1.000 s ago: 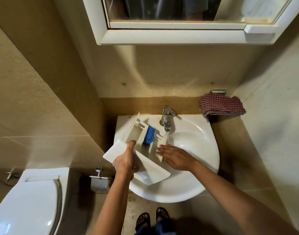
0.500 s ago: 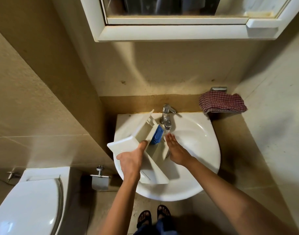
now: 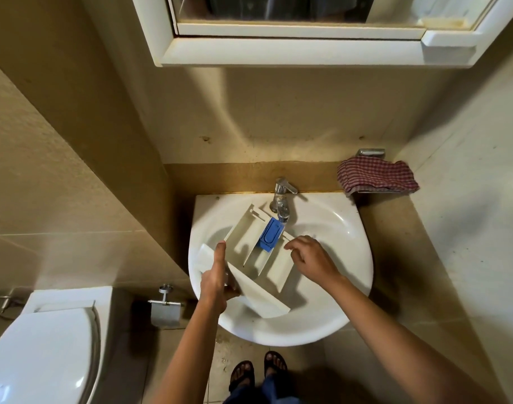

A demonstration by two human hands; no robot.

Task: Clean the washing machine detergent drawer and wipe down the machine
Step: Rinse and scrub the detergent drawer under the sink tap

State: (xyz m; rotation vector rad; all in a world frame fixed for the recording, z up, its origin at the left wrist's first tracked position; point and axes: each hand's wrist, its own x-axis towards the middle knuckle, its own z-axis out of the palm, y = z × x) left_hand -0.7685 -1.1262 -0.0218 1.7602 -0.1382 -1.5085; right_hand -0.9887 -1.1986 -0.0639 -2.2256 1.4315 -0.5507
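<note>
A white detergent drawer [image 3: 251, 249] with a blue insert [image 3: 269, 235] lies tilted inside the white sink [image 3: 337, 228], its far end under the chrome tap [image 3: 282, 196]. Water runs from the tap onto the blue insert. My left hand [image 3: 219, 277] grips the drawer's front panel, thumb along its top edge. My right hand [image 3: 309, 258] touches the drawer's right side wall with loosely curled fingers; whether it holds that wall is unclear.
A red checked cloth [image 3: 376, 176] hangs on a rail right of the sink. A toilet [image 3: 42, 345] stands at the lower left, with a paper holder [image 3: 165, 309] on the wall beside it. A mirror cabinet [image 3: 302, 30] hangs overhead. My sandalled feet [image 3: 258, 371] stand below the sink.
The drawer has turned from tipped on its side back to open side up under the tap. My right hand moved from under the tap to the drawer's right wall.
</note>
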